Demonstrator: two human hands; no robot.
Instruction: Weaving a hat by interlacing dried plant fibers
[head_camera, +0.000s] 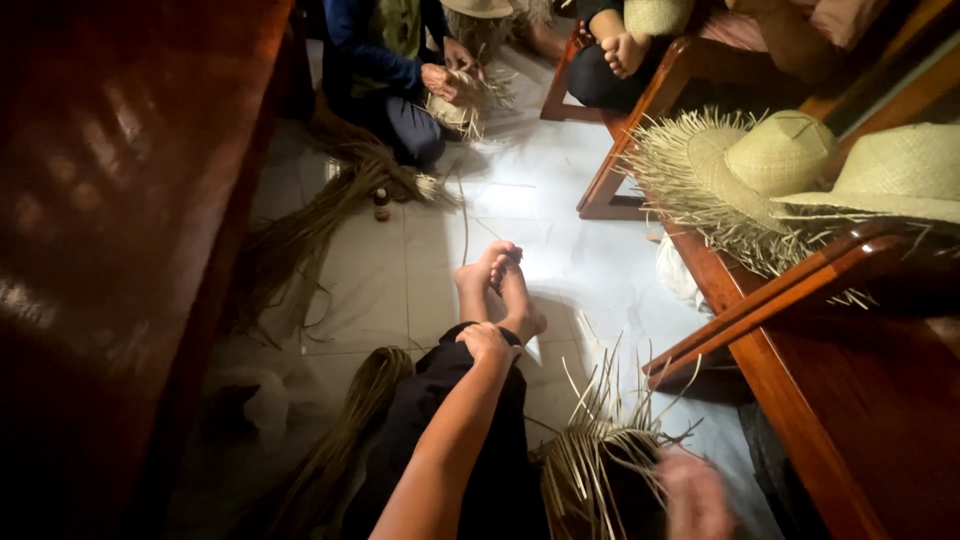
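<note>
I sit on a white tiled floor with my legs in black trousers stretched out and my bare feet (497, 283) crossed. My left hand (486, 341) rests closed on my shin near the ankle, holding nothing that I can see. My right hand (693, 493) is blurred at the bottom edge, touching an unfinished woven straw piece (596, 462) with loose strands sticking up; whether it grips the piece is unclear.
A wooden bench (800, 330) at right bears two woven straw hats (775, 160), (895, 172). A dark wooden panel (110, 230) fills the left. Bundles of straw fibre (310, 225) lie on the floor. Another seated person's hands (445, 80) weave straw at the top; a small bottle (381, 204) stands nearby.
</note>
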